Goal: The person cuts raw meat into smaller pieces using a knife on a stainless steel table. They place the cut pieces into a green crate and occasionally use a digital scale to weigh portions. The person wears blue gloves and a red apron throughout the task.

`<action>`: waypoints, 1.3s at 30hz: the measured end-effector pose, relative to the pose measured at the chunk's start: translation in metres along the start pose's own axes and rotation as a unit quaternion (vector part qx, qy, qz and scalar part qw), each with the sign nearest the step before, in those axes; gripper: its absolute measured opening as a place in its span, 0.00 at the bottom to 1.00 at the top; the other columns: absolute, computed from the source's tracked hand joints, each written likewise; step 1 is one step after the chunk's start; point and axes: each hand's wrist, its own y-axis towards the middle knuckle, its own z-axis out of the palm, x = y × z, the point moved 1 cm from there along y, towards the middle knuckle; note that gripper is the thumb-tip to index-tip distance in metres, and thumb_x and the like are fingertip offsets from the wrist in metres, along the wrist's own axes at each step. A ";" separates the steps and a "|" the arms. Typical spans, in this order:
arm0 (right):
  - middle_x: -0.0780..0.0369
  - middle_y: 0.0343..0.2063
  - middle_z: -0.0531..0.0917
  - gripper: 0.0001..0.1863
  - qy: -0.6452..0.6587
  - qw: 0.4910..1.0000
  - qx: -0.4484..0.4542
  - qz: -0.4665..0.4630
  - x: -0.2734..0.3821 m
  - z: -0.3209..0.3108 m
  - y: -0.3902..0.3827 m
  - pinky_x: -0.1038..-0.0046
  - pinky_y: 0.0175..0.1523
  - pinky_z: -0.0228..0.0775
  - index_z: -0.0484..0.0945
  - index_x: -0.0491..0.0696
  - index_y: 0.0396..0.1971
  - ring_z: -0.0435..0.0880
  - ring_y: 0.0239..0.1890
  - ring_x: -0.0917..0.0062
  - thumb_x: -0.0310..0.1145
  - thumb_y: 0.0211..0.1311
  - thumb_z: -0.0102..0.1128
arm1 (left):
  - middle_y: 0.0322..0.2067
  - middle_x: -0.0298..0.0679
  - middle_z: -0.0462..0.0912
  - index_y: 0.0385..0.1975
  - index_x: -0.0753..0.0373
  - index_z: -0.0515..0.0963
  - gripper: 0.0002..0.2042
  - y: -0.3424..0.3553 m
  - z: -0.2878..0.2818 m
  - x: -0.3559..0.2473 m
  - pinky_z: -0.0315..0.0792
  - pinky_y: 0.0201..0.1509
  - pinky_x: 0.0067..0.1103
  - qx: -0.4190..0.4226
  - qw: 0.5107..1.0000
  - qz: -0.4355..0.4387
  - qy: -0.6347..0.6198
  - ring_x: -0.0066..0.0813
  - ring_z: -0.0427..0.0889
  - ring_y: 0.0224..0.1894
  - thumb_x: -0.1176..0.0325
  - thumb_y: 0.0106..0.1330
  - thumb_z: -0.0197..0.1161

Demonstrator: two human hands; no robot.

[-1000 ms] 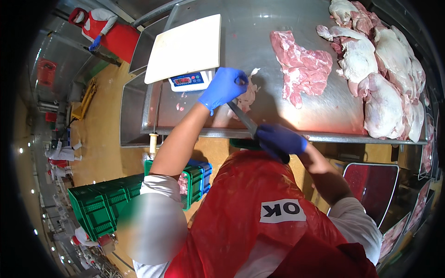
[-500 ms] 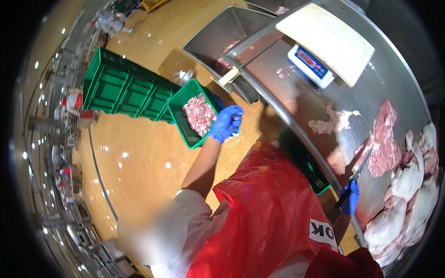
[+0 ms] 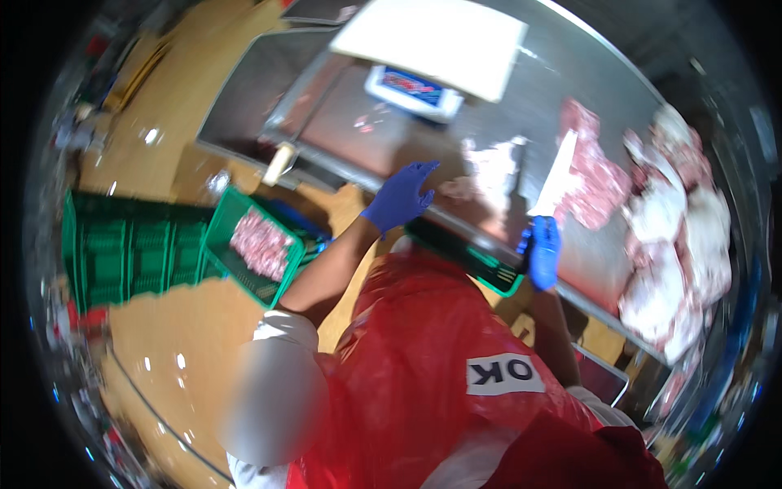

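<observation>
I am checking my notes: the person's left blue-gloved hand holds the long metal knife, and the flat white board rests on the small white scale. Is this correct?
The hand is wrong: in the head view, the right blue-gloved hand holds the long metal knife. The flat white board rests on the small white scale.

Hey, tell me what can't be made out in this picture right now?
In the head view:
- Handle of the knife: hidden by the right hand.
- Readout of the scale: blurred.
- Top of the scale: covered by the white board.
- Bottom of the green crate at left: covered by meat pieces.
- Full inside of the dark green crate: partly hidden under the table.
</observation>
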 end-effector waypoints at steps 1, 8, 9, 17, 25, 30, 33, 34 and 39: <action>0.68 0.19 0.72 0.06 -0.027 0.999 0.010 -0.030 0.013 0.005 -0.011 0.81 0.20 0.61 0.73 0.49 0.40 0.68 0.16 0.86 0.35 0.73 0.50 | 0.61 0.55 0.66 0.66 0.51 0.61 0.32 0.024 0.028 -0.003 0.68 0.60 0.38 0.020 0.999 0.023 -0.008 0.48 0.68 0.62 0.61 0.61 0.65; 0.69 0.19 0.72 0.04 -0.059 0.986 -0.145 -0.055 -0.008 -0.073 -0.076 0.82 0.22 0.60 0.73 0.47 0.38 0.67 0.17 0.87 0.31 0.72 0.51 | 0.71 0.51 0.48 0.71 0.44 0.51 0.42 0.136 0.106 -0.061 0.64 0.59 0.57 0.277 0.936 -0.025 0.216 0.60 0.50 0.71 0.48 0.58 0.65; 0.69 0.19 0.71 0.05 -0.037 0.986 -0.154 -0.050 -0.012 -0.081 -0.088 0.83 0.23 0.59 0.74 0.47 0.38 0.67 0.18 0.88 0.31 0.72 0.51 | 0.66 0.51 0.59 0.66 0.48 0.59 0.35 0.140 0.126 -0.025 0.69 0.54 0.51 0.224 0.951 0.035 0.210 0.55 0.60 0.66 0.51 0.59 0.64; 0.69 0.20 0.72 0.05 0.051 0.934 -0.352 0.019 -0.089 -0.139 -0.200 0.82 0.21 0.60 0.73 0.47 0.38 0.68 0.17 0.87 0.33 0.71 0.52 | 0.26 0.40 0.81 0.29 0.60 0.79 0.04 0.108 0.118 -0.141 0.74 0.38 0.31 0.465 0.870 -0.105 -0.126 0.36 0.81 0.31 0.72 0.54 0.62; 0.68 0.19 0.72 0.09 0.111 0.898 -0.424 0.039 -0.121 -0.134 -0.234 0.82 0.19 0.61 0.73 0.47 0.38 0.68 0.16 0.87 0.36 0.73 0.50 | 0.30 0.41 0.81 0.26 0.60 0.76 0.01 0.039 0.141 -0.245 0.75 0.41 0.29 0.517 0.626 0.477 -0.338 0.39 0.81 0.35 0.75 0.57 0.59; 0.68 0.19 0.72 0.09 0.114 0.887 -0.446 0.025 -0.118 -0.143 -0.236 0.82 0.19 0.61 0.74 0.47 0.38 0.68 0.15 0.86 0.36 0.73 0.50 | 0.27 0.40 0.78 0.27 0.59 0.76 0.02 0.005 0.182 -0.221 0.75 0.37 0.29 0.471 0.693 0.514 -0.183 0.38 0.79 0.30 0.73 0.58 0.57; 0.68 0.19 0.72 0.08 0.118 0.882 -0.456 0.022 -0.115 -0.149 -0.239 0.82 0.20 0.61 0.74 0.47 0.38 0.68 0.16 0.87 0.35 0.73 0.51 | 0.24 0.38 0.75 0.35 0.59 0.80 0.08 0.008 0.234 -0.161 0.74 0.34 0.32 0.442 0.701 0.554 0.073 0.37 0.78 0.28 0.69 0.60 0.54; 0.68 0.19 0.72 0.07 0.120 0.880 -0.459 0.021 -0.115 -0.152 -0.239 0.82 0.20 0.61 0.73 0.46 0.38 0.68 0.16 0.87 0.34 0.73 0.51 | 0.24 0.38 0.75 0.36 0.60 0.81 0.09 0.000 0.244 -0.144 0.74 0.33 0.32 0.376 0.726 0.572 0.073 0.36 0.78 0.28 0.69 0.60 0.54; 0.68 0.19 0.72 0.07 0.113 0.868 -0.482 0.044 -0.118 -0.153 -0.250 0.82 0.20 0.61 0.73 0.47 0.38 0.68 0.16 0.87 0.35 0.72 0.52 | 0.36 0.40 0.81 0.43 0.61 0.80 0.13 0.021 0.198 -0.198 0.75 0.37 0.36 0.424 0.686 0.591 -0.021 0.41 0.80 0.39 0.71 0.59 0.56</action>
